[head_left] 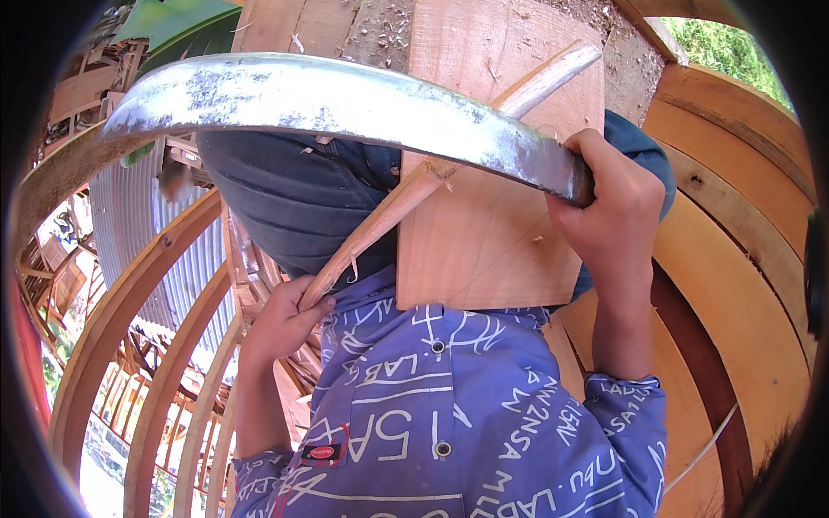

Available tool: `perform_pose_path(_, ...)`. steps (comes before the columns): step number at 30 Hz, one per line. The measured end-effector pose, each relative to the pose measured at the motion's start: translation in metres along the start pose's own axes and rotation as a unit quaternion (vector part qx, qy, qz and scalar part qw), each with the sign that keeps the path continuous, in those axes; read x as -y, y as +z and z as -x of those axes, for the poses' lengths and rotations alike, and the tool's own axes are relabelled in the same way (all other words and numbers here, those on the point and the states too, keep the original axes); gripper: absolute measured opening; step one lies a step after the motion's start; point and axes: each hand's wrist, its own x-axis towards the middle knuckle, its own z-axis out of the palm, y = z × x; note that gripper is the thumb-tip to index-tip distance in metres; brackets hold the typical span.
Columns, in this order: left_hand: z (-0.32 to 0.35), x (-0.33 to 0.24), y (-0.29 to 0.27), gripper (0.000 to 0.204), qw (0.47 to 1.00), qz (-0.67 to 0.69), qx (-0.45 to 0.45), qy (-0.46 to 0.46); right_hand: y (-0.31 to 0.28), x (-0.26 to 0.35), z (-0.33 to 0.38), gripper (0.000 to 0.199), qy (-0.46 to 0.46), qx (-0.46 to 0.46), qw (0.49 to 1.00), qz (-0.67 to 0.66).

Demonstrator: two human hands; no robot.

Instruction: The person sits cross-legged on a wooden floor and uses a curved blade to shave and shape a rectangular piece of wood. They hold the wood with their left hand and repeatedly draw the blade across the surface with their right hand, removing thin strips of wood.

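While the right hand [613, 203] clenches a curved blade [345, 108], the left hand [281, 324] grips a wooden stick [414, 186] against a board [492, 216].

Fingers of the right hand hide the blade's handle, so its shape cannot be told; the blade's long axis runs from that fist up and leftward in an arc, its blunt tip pointing toward the left. Its edge meets the stick near the board's left edge. Lying diagonally, the stick runs from the left fist up to the board's upper right corner, its lower end buried in the palm. Beneath the board, dark trousers [294, 207] are partly covered. Curved wooden ribs [734, 285] bend at the rim.
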Motion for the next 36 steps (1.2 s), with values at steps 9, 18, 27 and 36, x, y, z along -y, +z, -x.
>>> perform_pose_path(9, 0.001, 0.005, 0.006, 0.017, 0.998, 0.059, 0.014, -0.018, 0.003, -0.035, -0.012, 0.019, 0.007, -0.039, 0.994, 0.103)
perform_pose_path(18, -0.003, 0.008, 0.003, 0.014, 0.998, 0.055, 0.021, 0.015, -0.023, -0.101, -0.01, 0.02, 0.192, -0.133, 0.955, 0.181)
perform_pose_path(27, -0.007, 0.001, -0.003, 0.015, 0.998, 0.033, 0.04, -0.028, 0.0, -0.055, 0.005, 0.016, 0.139, -0.061, 0.985, 0.077)
perform_pose_path(36, -0.005, -0.013, 0.001, 0.021, 0.998, 0.014, 0.009, -0.053, 0.02, -0.057, -0.022, 0.021, 0.092, -0.003, 0.991, 0.094)
